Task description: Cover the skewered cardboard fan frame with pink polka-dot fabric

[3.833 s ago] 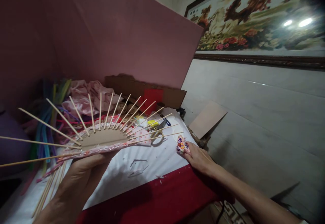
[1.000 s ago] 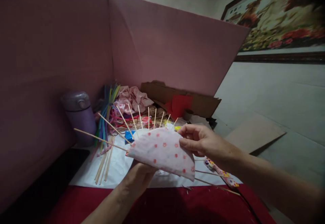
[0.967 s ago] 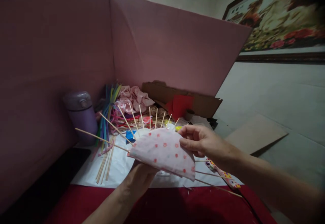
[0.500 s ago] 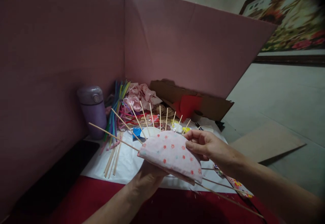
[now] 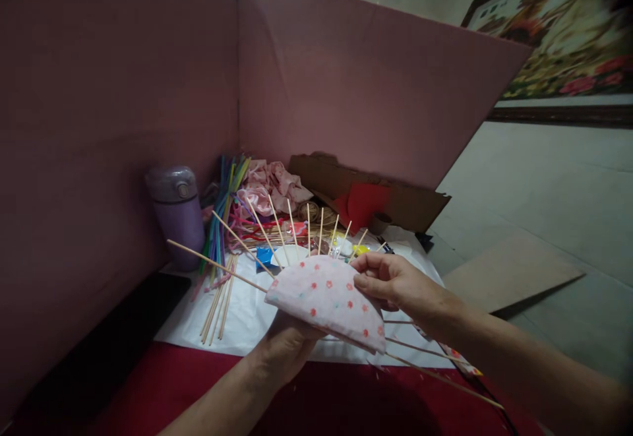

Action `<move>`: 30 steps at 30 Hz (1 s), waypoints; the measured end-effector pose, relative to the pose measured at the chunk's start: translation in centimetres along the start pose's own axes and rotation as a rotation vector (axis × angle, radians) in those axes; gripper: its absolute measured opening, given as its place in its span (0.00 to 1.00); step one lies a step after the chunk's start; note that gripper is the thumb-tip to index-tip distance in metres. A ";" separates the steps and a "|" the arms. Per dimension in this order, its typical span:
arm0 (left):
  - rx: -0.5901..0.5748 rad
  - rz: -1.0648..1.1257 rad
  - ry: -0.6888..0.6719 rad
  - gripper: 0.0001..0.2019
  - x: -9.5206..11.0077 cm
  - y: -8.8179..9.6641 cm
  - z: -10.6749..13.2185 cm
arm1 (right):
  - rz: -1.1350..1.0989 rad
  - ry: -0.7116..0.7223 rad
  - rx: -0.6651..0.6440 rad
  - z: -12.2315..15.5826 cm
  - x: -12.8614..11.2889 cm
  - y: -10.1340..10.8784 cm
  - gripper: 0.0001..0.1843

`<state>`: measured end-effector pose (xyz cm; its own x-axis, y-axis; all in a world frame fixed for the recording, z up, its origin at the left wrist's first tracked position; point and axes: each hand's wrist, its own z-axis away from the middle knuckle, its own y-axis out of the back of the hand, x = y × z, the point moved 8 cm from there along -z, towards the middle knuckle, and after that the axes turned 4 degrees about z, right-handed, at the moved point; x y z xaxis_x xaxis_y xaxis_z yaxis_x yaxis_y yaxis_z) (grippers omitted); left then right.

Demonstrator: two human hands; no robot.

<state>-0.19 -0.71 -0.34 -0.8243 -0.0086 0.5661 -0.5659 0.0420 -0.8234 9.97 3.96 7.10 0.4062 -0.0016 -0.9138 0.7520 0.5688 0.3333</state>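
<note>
A half-circle piece covered in white fabric with small red flowers (image 5: 324, 291) is held up over the table. Thin wooden sticks (image 5: 240, 243) fan out from its curved edge, and some also stick out at its lower right. My left hand (image 5: 291, 340) supports the half-circle from underneath, its fingers mostly hidden behind the fabric. With thumb and fingers closed, my right hand (image 5: 383, 281) pinches the piece's upper right edge.
Behind stand a purple bottle (image 5: 177, 225), a bundle of coloured pipe cleaners (image 5: 225, 205), crumpled pink cloth (image 5: 274, 182) and cardboard (image 5: 410, 205). Loose sticks (image 5: 217, 304) lie on a white sheet (image 5: 247, 330). A black slab (image 5: 113, 337) is at left; pink panels (image 5: 356, 93) enclose the back.
The view has shifted slightly, so everything sits a little further left. Both hands keep their hold on the fabric half-circle, which has tilted very slightly.
</note>
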 end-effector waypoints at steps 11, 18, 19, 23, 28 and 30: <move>0.088 0.025 -0.019 0.38 0.3 0.5 0.1 | -0.007 -0.038 0.092 0.0 -0.3 0.3 0.03; 0.218 0.006 -0.039 0.42 0.6 0.8 0.1 | 0.013 -0.035 0.120 -0.3 -0.4 0.5 0.06; 0.219 0.011 -0.046 0.42 0.7 0.6 0.2 | 0.004 -0.039 0.123 -0.3 -0.4 0.4 0.06; 0.218 0.008 -0.055 0.42 0.6 0.5 0.1 | -0.010 -0.029 0.134 -0.5 -0.3 0.5 0.07; 0.234 0.011 -0.039 0.42 0.2 1.4 -0.1 | 0.007 -0.010 0.130 -0.6 0.2 0.5 0.07; 0.228 0.012 -0.021 0.42 -0.1 1.4 0.0 | 0.033 -0.011 0.129 -0.6 0.4 0.4 0.06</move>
<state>-0.93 -0.63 -1.52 -0.8296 -0.0304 0.5576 -0.5436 -0.1848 -0.8188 10.14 4.68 6.74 0.4369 0.0061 -0.8995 0.7983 0.4582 0.3908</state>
